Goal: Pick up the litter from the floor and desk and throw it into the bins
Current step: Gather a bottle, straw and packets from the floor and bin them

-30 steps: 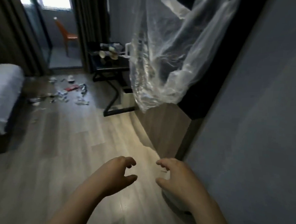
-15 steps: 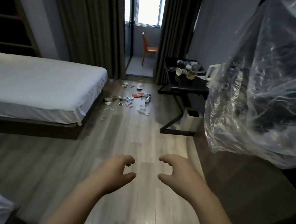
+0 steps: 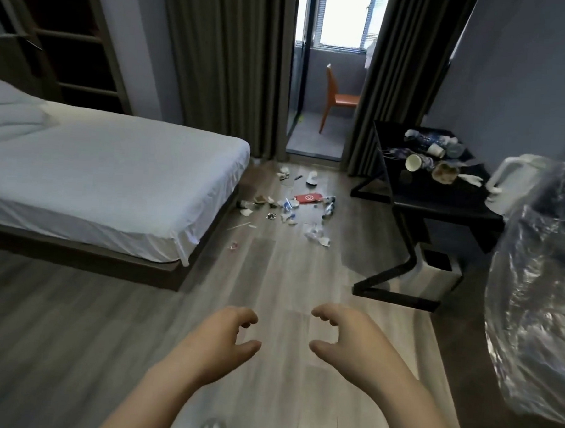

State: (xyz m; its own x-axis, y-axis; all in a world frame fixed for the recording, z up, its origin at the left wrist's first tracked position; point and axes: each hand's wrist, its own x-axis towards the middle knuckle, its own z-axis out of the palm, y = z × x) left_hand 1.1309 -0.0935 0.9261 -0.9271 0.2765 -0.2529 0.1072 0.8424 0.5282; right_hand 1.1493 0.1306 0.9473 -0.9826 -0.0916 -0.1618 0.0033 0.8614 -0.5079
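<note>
Litter lies scattered on the wooden floor past the foot of the bed: a red packet (image 3: 308,198), crushed plastic bottles (image 3: 328,208), a white cup (image 3: 312,178) and crumpled wrappers (image 3: 317,238). More litter sits on the black desk (image 3: 445,202): paper cups (image 3: 413,162), a crumpled brown bag (image 3: 444,172) and bottles. A white bin (image 3: 433,276) stands under the desk. My left hand (image 3: 218,343) and my right hand (image 3: 349,343) hover side by side over the near floor, fingers loosely curled, holding nothing, far from the litter.
A bed with white sheets (image 3: 113,172) fills the left. Crinkled clear plastic sheeting (image 3: 539,292) hangs at the right edge. Dark curtains (image 3: 223,63) flank a glass door to a balcony with an orange chair (image 3: 338,99). A white kettle (image 3: 512,180) stands on the desk.
My view has swung left from the wall and plastic sheeting towards the room, bringing the bed, litter and desk into sight. Both hands keep the same empty, curled pose.
</note>
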